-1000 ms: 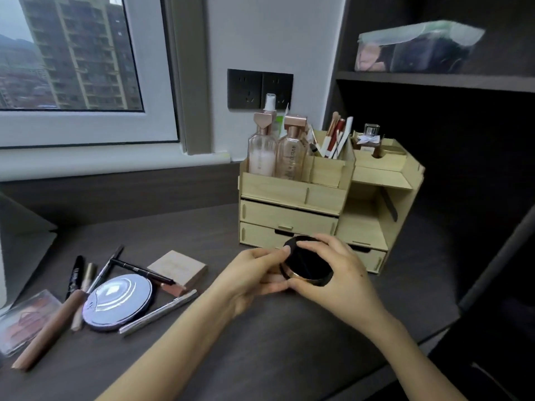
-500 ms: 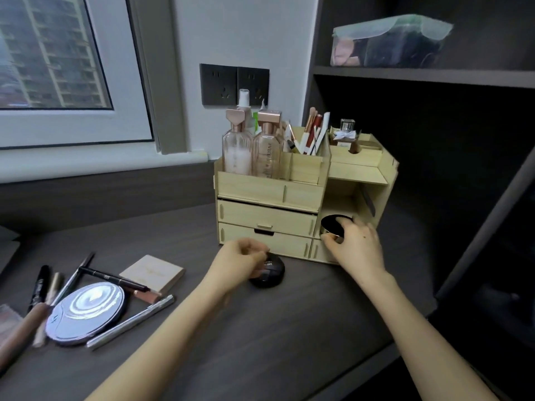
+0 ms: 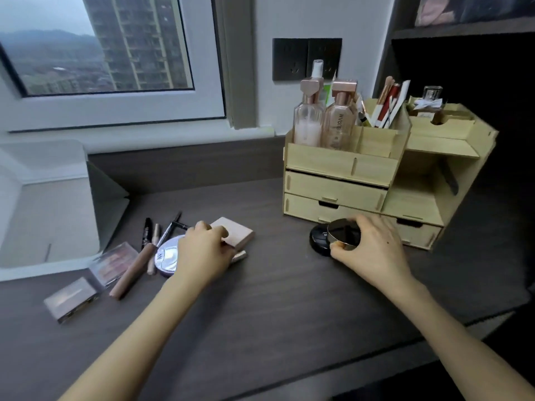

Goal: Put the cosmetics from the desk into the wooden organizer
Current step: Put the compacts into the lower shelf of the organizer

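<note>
The wooden organizer (image 3: 341, 163) stands at the back right of the desk, with bottles (image 3: 308, 123) and brushes in its top compartments. My right hand (image 3: 376, 253) grips a round black compact with a gold rim (image 3: 343, 231) just in front of the lower drawers. It lies against a second black compact (image 3: 317, 243) that sits on the desk. My left hand (image 3: 202, 250) hovers over a silver round compact (image 3: 166, 257), its bent fingers at the edge of a pink square box (image 3: 238, 233). Whether it grips anything is hidden.
Left of my left hand lie a mascara (image 3: 147, 230), thin pencils, a brown stick (image 3: 131, 270) and two clear palettes (image 3: 115, 263) (image 3: 72, 299). A white folding stand (image 3: 52, 215) fills the far left. The desk edge runs along the lower right.
My left hand left the small black compact and moved left to the pile. My right hand brought the gold-rimmed compact back from the organizer's open shelf to beside the black compact.
</note>
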